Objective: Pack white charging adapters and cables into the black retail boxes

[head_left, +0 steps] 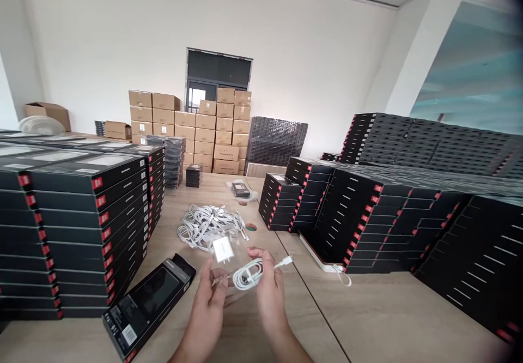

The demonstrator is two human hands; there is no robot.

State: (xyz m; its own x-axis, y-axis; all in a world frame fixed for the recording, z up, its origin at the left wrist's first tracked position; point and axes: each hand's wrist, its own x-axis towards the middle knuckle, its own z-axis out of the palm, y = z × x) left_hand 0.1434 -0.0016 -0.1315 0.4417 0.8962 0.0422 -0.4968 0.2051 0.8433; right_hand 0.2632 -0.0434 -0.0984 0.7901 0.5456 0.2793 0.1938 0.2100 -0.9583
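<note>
My right hand [269,289] is closed on a coiled white charging cable [247,276], whose plug end sticks out to the right past my thumb. My left hand [209,293] pinches what looks like a clear plastic tray [235,296], mostly see-through and partly hidden by my fingers. A white charger plug [223,249] sits at the tray's far end, prongs toward me. Just beyond lies a tangled heap of white cables [210,224]. To the left of my left hand, a black box [149,303] lies on the table with its end flap open.
Tall stacks of black boxes stand on the left [77,232] and right [363,216] of the wooden table [294,319]. A small wrapped black item [241,189] lies farther back, near a cable hole [250,227]. Brown cartons [204,134] are piled by the wall.
</note>
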